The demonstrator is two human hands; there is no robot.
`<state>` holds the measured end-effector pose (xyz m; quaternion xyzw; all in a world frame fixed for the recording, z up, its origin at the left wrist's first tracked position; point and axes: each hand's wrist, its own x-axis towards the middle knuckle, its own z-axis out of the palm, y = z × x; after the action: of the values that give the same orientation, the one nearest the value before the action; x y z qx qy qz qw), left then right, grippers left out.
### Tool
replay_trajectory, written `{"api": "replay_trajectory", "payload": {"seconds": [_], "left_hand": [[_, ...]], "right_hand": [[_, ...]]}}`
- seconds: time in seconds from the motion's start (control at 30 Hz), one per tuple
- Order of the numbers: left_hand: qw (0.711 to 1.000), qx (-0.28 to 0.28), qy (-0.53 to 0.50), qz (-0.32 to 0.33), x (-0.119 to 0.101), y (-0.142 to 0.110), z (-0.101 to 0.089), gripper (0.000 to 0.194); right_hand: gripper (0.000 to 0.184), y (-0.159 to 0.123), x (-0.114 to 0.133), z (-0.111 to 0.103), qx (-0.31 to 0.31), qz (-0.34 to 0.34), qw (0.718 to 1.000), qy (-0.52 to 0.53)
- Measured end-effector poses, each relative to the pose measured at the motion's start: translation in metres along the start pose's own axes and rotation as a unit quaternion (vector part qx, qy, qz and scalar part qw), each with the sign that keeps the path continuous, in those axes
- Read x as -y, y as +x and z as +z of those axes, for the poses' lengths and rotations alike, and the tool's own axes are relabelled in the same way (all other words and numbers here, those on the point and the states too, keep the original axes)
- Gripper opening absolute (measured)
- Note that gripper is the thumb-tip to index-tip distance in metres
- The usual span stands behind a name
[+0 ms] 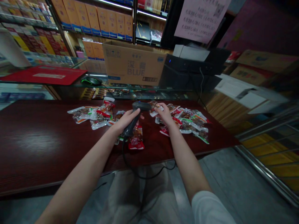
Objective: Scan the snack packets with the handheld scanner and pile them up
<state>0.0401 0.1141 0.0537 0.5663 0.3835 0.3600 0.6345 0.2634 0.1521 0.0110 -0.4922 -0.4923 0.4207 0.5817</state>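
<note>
My left hand [128,120] is wrapped round the handle of a black barcode scanner [131,126], whose head points right. A small clear snack packet [153,107] is held in the fingers of my right hand [164,114], just in front of the scanner head. Beneath and left of the scanner lie several shiny snack packets [102,113] with red, white and green edges. One red packet [136,140] rests close below my left hand. Around my right wrist and to its right spreads another heap of similar packets [190,121].
All this lies on a dark red wooden table [44,140]. Behind it, a glass counter holds a cardboard box [135,63], a lit mouse [91,81], a red mat [46,74] and a black printer [193,63]. The scanner's cable [144,178] loops over the front edge. A metal rack [266,171] stands right.
</note>
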Motion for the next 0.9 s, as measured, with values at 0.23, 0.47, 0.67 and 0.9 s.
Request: {"api": "replay_trajectory", "payload": {"seconds": [0.23,0.47,0.67,0.9], "left_hand": [[1.000,0.001,0.003,-0.003,0.005,0.004,-0.006,0.063],[1.000,-0.002,0.014,0.018,0.003,0.001,-0.001,0.058],[1.000,0.015,0.005,-0.002,0.004,0.002,-0.001,0.063],[0.999,-0.026,-0.016,-0.012,0.002,0.004,-0.011,0.065]], "right_hand": [[0.043,-0.004,0.001,-0.003,-0.001,-0.003,1.000,-0.006],[0.035,-0.003,-0.001,-0.005,0.002,-0.040,0.998,-0.044],[0.038,-0.002,0.003,-0.006,-0.021,-0.046,0.993,-0.105],[0.050,-0.006,0.027,-0.047,-0.232,-0.184,0.910,-0.292]]}}
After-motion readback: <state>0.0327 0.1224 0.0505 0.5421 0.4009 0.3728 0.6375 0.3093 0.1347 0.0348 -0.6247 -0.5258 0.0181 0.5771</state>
